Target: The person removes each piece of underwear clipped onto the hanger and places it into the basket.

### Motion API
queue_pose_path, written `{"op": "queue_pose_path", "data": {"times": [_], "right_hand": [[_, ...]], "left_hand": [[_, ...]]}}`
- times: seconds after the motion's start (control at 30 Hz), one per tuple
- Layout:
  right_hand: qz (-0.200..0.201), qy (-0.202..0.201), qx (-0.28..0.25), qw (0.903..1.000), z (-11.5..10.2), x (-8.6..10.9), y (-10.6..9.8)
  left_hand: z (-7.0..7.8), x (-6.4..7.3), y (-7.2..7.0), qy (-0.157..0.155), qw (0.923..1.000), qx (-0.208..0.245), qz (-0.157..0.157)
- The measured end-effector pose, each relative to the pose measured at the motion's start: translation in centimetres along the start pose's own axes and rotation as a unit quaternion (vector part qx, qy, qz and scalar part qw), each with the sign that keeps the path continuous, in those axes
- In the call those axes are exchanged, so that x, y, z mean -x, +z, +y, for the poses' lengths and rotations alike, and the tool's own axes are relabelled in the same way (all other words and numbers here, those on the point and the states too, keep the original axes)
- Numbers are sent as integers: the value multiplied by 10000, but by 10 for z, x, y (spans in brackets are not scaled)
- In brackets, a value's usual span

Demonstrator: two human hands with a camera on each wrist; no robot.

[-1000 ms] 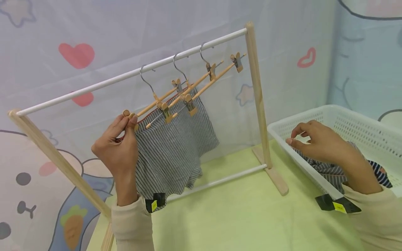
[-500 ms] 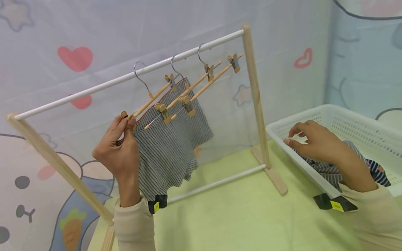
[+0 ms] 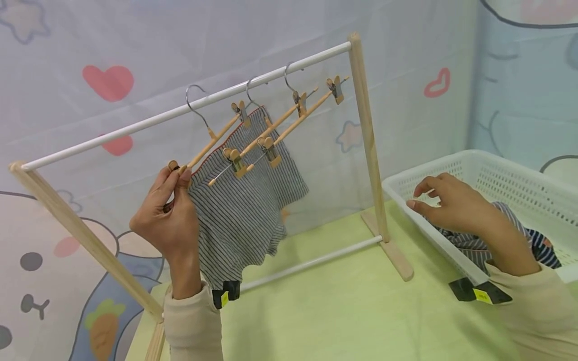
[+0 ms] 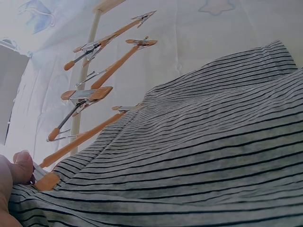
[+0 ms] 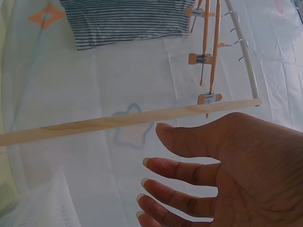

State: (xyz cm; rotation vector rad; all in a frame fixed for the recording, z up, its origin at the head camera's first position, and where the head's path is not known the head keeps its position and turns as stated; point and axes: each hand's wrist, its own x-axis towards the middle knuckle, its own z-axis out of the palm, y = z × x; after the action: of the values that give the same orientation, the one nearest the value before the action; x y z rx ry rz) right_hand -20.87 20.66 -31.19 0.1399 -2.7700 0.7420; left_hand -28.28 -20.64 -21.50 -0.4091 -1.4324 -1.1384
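Observation:
In the head view my left hand (image 3: 169,220) pinches the near end clip of a wooden clip hanger (image 3: 201,151) between thumb and fingers. Its metal hook loops over the rack's white rail (image 3: 149,119). Grey striped shorts (image 3: 239,215) with a red-edged waistband hang from this hanger, gripped at the far end by its other clip (image 3: 241,114). The left wrist view has my thumb (image 4: 22,166) on the clip, whose wooden jaw lies against the cloth. My right hand (image 3: 456,203) hovers over the near side of the white basket (image 3: 519,175), fingers loosely bent, holding nothing.
Two more clip hangers (image 3: 287,117) hang on the rail to the right, overlapping the shorts in the head view. Striped clothes (image 3: 469,248) lie in the basket. The wooden rack post (image 3: 368,130) stands between shorts and basket, on a light green table (image 3: 343,311).
The held hanger has slid left along the rail, taking the shorts with it and away from the other hangers. My left hand keeps its pinch; the right hand has barely moved.

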Motion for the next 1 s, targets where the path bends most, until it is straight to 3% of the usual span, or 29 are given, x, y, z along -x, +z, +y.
{"op": "queue_pose_path", "data": {"times": [0.43,1.0], "right_hand": [[32,-3,-5,10000,3,2,-2],[-83,122,62,9999,2,6,-2]], "left_hand": [[-3,5,-4,217,9991,270,242],[-15,22,-13,176,9997,135,115]]}}
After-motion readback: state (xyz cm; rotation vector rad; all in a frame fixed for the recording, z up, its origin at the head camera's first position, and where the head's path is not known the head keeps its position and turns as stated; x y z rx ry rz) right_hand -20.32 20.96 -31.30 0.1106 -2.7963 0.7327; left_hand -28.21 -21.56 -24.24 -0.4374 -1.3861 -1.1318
